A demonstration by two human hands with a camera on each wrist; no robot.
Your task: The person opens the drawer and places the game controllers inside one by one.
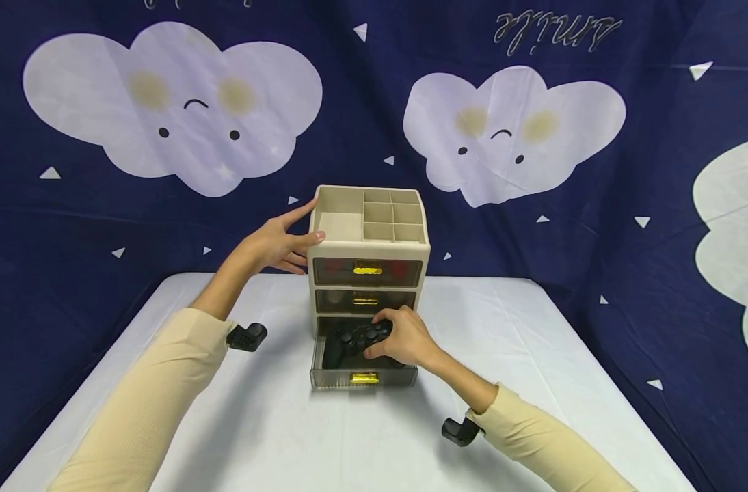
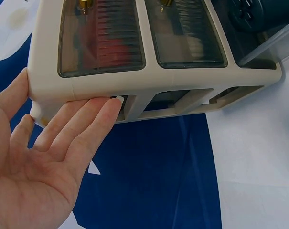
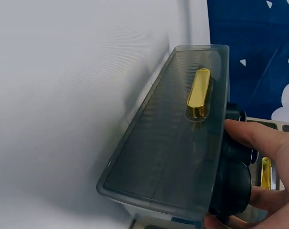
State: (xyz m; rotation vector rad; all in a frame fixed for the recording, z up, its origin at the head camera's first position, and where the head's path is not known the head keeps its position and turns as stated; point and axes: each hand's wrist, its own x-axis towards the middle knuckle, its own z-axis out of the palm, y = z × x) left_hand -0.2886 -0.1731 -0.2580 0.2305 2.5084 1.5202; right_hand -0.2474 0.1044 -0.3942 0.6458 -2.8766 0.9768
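Observation:
A cream desktop drawer organizer (image 1: 374, 248) stands on the white table. Its bottom drawer (image 1: 336, 379) is pulled out, and a black game controller (image 1: 348, 340) lies in it. My right hand (image 1: 407, 338) reaches into this drawer and grips the right part of the controller between thumb and fingers. In the right wrist view, the dark controller (image 3: 235, 186) shows just behind the clear drawer front (image 3: 158, 152). At the organizer's upper left side, my left hand (image 1: 275, 242) rests with its fingers extended. The left wrist view shows those fingers (image 2: 84, 138) straight against the side wall.
Two closed smoky drawers (image 1: 334, 272) with gold handles sit above the pulled-out one; something red shows dimly in the upper. The organizer's top has divided compartments (image 1: 392, 213). Behind the white table (image 1: 503, 355) hangs a dark blue cloth (image 1: 362, 102) with clouds.

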